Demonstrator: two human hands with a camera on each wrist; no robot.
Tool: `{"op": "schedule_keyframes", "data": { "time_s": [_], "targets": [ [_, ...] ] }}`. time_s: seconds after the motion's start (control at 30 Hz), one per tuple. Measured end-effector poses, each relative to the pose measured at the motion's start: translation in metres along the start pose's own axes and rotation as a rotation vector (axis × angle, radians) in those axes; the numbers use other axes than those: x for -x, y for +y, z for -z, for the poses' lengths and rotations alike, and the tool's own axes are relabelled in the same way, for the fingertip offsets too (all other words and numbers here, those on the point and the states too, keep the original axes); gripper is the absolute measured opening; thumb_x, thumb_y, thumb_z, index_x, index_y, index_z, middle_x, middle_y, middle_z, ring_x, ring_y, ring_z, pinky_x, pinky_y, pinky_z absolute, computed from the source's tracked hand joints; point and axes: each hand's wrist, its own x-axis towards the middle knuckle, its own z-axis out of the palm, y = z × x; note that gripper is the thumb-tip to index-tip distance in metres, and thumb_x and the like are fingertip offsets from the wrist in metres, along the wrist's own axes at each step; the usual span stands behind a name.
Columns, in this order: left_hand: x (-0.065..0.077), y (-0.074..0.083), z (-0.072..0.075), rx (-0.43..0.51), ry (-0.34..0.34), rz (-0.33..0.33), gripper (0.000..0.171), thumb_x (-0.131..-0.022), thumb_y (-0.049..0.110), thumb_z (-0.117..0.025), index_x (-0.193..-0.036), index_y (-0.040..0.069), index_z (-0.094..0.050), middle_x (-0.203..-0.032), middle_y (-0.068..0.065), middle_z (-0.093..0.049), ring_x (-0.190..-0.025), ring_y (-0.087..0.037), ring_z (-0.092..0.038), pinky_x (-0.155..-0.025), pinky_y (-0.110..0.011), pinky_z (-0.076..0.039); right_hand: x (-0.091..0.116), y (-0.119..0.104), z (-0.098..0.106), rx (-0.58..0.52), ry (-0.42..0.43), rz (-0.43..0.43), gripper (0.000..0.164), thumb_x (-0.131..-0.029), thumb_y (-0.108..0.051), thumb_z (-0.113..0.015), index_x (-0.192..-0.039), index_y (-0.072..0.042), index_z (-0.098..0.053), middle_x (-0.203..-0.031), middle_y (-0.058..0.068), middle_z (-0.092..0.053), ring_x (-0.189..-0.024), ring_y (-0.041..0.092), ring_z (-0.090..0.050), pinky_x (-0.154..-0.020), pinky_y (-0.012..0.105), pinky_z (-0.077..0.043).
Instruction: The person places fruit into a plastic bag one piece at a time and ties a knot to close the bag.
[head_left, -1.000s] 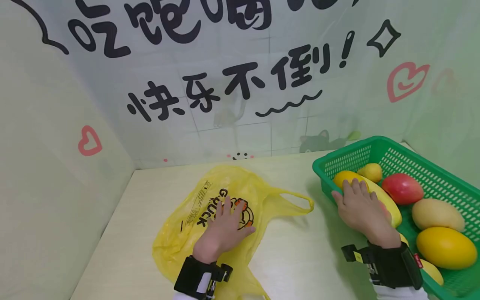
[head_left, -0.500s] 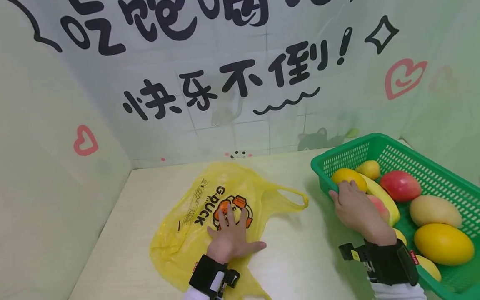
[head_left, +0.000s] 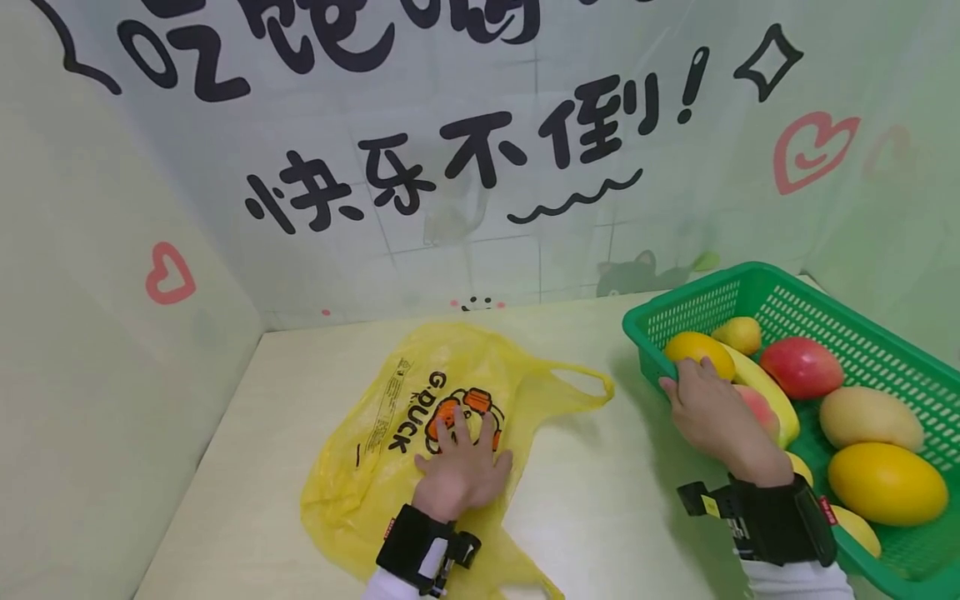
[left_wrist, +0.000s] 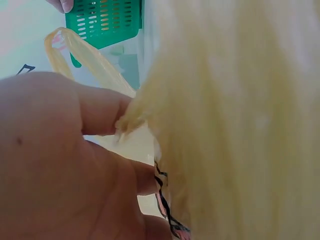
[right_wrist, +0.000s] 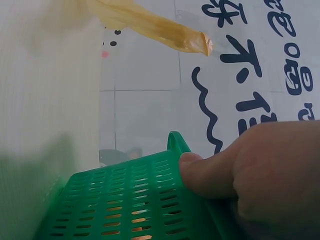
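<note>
A yellow plastic carrier bag (head_left: 352, 492), printed with a duck figure and lettering, lies flat on the table. My left hand (head_left: 461, 471) rests on the print with its fingers spread; the left wrist view shows the fingers (left_wrist: 102, 112) touching the creased plastic. On the right stands a green perforated basket (head_left: 750, 279). My right hand (head_left: 723, 421) grips its near left rim, fingers over the inside and the thumb (right_wrist: 205, 175) outside. Just beyond those fingers sit a yellow-orange fruit (head_left: 701, 350), a banana (head_left: 772, 392) and a peach (head_left: 757, 408).
Inside the basket are also a pear (head_left: 741, 335), a red fruit (head_left: 802, 367), a tan oval fruit (head_left: 870, 417) and a yellow mango-like fruit (head_left: 888, 483). A bag handle (head_left: 581, 387) reaches toward the basket. Printed curtains (head_left: 420, 275) border the table's back and sides.
My right hand's fingers have curled over the basket rim from lying straight above it. My left hand has slid slightly right on the bag, and its thumb spread out, then drew back in.
</note>
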Motion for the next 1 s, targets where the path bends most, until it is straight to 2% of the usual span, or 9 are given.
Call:
{"op": "schedule_keyframes", "data": {
  "time_s": [0.13,0.23,0.33,0.57,0.7,1.0],
  "targets": [
    [0.001,0.001,0.001,-0.011,-0.003,0.002,0.069,-0.1,0.053,-0.041,-0.157,0.019,-0.025,-0.164,-0.024,-0.009,-0.149,-0.052,-0.012,-0.101,-0.082,-0.023,-0.001,-0.001,0.001,-0.001,-0.015,-0.004,0.025,-0.104,-0.016,-0.043,-0.098,0.008,-0.045,-0.075,0.012,-0.042,-0.103,0.048,-0.046,-0.081,0.052,-0.046],
    [0.001,0.001,0.003,-0.047,-0.011,0.001,0.077,-0.095,0.057,-0.05,-0.157,0.02,-0.025,-0.163,-0.025,-0.01,-0.148,-0.053,-0.013,-0.099,-0.081,-0.027,-0.002,-0.002,0.002,-0.005,-0.041,-0.023,0.029,-0.105,-0.017,-0.042,-0.109,0.012,-0.044,-0.094,0.026,-0.052,-0.122,0.056,-0.04,-0.099,0.065,-0.041],
    [0.001,0.001,0.006,-0.063,-0.015,-0.003,0.083,-0.09,0.059,-0.058,-0.157,0.021,-0.025,-0.163,-0.026,-0.011,-0.148,-0.053,-0.015,-0.097,-0.081,-0.03,-0.002,-0.002,0.004,-0.005,-0.052,-0.033,0.035,-0.105,-0.017,-0.042,-0.117,0.015,-0.042,-0.117,0.036,-0.051,-0.132,0.059,-0.032,-0.106,0.07,-0.031],
    [0.003,-0.003,0.005,-0.014,-0.002,-0.004,0.081,-0.089,0.056,-0.062,-0.154,0.02,-0.03,-0.162,-0.028,-0.013,-0.147,-0.054,-0.015,-0.094,-0.083,-0.029,-0.001,-0.005,0.0,0.006,-0.043,0.01,0.041,-0.104,-0.015,-0.046,-0.124,0.02,-0.039,-0.125,0.04,-0.049,-0.131,0.061,-0.033,-0.104,0.069,-0.034],
    [0.004,-0.005,0.004,0.002,0.005,-0.012,0.079,-0.089,0.054,-0.062,-0.154,0.02,-0.032,-0.161,-0.028,-0.014,-0.147,-0.055,-0.016,-0.094,-0.083,-0.03,0.0,-0.011,-0.003,0.004,-0.042,0.022,0.046,-0.104,-0.015,-0.045,-0.129,0.022,-0.035,-0.133,0.042,-0.046,-0.133,0.062,-0.032,-0.106,0.068,-0.032],
    [0.004,-0.004,0.008,0.048,-0.007,-0.023,0.083,-0.088,0.046,-0.064,-0.155,0.016,-0.026,-0.162,-0.028,-0.01,-0.147,-0.055,-0.015,-0.094,-0.082,-0.03,0.0,-0.016,-0.004,0.019,-0.049,0.054,0.049,-0.104,-0.015,-0.045,-0.133,0.023,-0.034,-0.14,0.044,-0.039,-0.135,0.062,-0.03,-0.107,0.067,-0.032]
  ]
}}
